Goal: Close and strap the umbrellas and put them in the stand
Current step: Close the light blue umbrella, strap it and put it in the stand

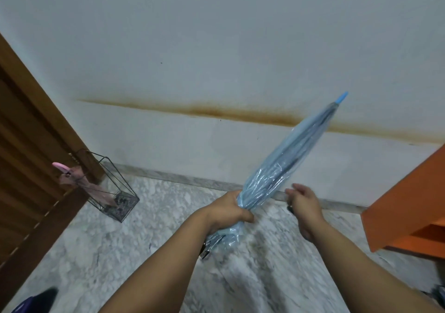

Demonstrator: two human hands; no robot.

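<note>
A closed, see-through blue umbrella (pixel 281 163) points up and to the right, its blue tip near the wall. My left hand (pixel 228 212) is wrapped around its folded canopy near the lower end. My right hand (pixel 304 200) hovers just right of the canopy, fingers partly curled, with a small dark bit showing under it; whether it holds the strap is unclear. At the left, a black wire stand (pixel 120 187) sits on the floor. A closed pink umbrella (pixel 81 180) leans inside it.
A brown wooden door (pixel 29 158) fills the left edge behind the stand. An orange cabinet (pixel 409 197) juts in at the right. The floor (pixel 168 216) is grey-white marble, and a dark object (pixel 36 300) lies at the bottom left corner.
</note>
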